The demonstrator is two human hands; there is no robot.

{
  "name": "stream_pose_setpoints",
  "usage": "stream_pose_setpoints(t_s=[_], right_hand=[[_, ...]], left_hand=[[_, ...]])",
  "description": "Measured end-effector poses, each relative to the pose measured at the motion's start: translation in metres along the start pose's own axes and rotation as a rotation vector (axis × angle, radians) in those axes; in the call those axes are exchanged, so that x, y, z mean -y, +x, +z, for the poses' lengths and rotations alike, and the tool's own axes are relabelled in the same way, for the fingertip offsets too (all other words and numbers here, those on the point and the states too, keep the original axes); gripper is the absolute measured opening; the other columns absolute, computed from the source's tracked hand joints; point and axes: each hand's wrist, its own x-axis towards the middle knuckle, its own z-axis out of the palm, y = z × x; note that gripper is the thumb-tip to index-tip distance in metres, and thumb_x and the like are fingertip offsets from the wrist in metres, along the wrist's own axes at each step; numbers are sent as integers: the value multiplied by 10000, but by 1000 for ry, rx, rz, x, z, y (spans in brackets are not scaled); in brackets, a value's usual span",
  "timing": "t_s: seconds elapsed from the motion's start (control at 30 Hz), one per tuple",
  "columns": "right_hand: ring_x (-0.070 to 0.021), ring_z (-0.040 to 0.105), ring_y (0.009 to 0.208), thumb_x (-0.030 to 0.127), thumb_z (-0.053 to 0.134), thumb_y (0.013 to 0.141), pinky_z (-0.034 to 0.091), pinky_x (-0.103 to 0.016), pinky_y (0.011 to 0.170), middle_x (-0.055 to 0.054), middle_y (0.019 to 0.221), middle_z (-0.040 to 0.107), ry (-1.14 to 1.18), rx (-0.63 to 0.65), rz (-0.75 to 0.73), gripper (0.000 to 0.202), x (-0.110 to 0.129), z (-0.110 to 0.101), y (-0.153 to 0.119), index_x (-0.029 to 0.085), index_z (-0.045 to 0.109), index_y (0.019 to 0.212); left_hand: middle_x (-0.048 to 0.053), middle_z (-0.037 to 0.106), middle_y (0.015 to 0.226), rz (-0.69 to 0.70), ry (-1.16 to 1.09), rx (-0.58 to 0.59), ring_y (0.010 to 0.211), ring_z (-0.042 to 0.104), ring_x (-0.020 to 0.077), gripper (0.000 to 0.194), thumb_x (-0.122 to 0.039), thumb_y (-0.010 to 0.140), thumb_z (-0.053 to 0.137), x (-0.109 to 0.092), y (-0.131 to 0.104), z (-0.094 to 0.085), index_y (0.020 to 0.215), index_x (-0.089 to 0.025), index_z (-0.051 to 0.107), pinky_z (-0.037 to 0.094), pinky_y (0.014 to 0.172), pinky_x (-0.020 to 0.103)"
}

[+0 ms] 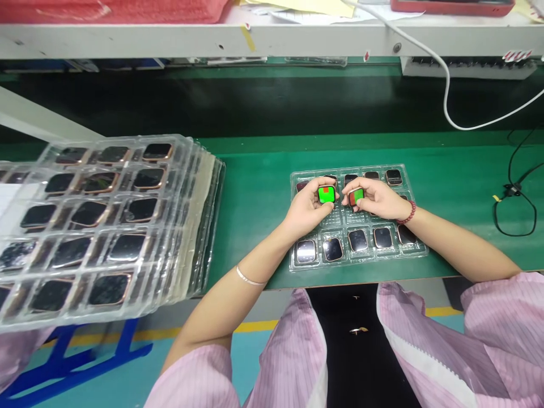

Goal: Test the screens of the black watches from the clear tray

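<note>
My left hand (306, 205) is closed around a smartwatch body (327, 194) without a strap, its screen lit bright green with a red patch at the top. In my right hand (378, 198) is a second smartwatch (356, 196), its screen part red and part green, with my thumb over its lower edge. Both hands are raised above a clear plastic tray (335, 217) on the green bench. Several dark-screened watch bodies, such as this watch (357, 240), sit in the tray's front and back rows. My hands and wrists hide part of the tray.
At the left rises a tall stack of clear trays (182, 226) with dark watch bodies in the top one. A white shelf edge (297, 42) runs across the back. From it hangs a white cable (446, 96). A black looped cable (515, 209) lies at the right.
</note>
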Motion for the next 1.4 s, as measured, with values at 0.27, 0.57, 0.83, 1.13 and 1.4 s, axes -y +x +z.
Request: stream_pose_setpoints(t_s=[0.27,0.57,0.83,1.13,1.4], right_hand=[[-156,721,862,60,578,841,623,-287,720,-66,1005,731,-46,-18,-21,321,-2,1,0,169,616,1140],[-136,693,758,101,596,876,596,-271,674,-55,946,745,-127,-12,-41,253,0,2,-2,165,632,1118],[-124,663,697,130,625,874,578,-252,629,-43,884,741,-56,-18,6,182,2,1,0,167,644,1051],[-136,691,736,213,636,914,575,-226,595,-46,818,737,2,-33,71,98,7,0,0,150,664,983],[-134,689,721,240,636,926,571,-222,588,-41,797,729,7,-25,73,102,6,0,-1,149,665,964]], left_hand=[[67,734,967,6,-22,5,868,711,175,353,-261,808,742,-6,-1,0,1129,-174,626,576,751,285],[44,720,819,-6,-10,27,707,676,143,300,-440,855,723,-16,-2,2,979,-174,663,520,568,227],[60,747,837,-48,23,22,704,689,167,260,-416,891,666,-17,-3,2,977,-171,677,557,625,288],[57,750,844,-59,25,29,695,681,155,280,-430,884,680,-17,-3,2,989,-170,677,556,627,278],[58,741,837,-65,21,22,701,679,156,299,-440,871,702,-19,-3,2,987,-166,669,549,612,269]])
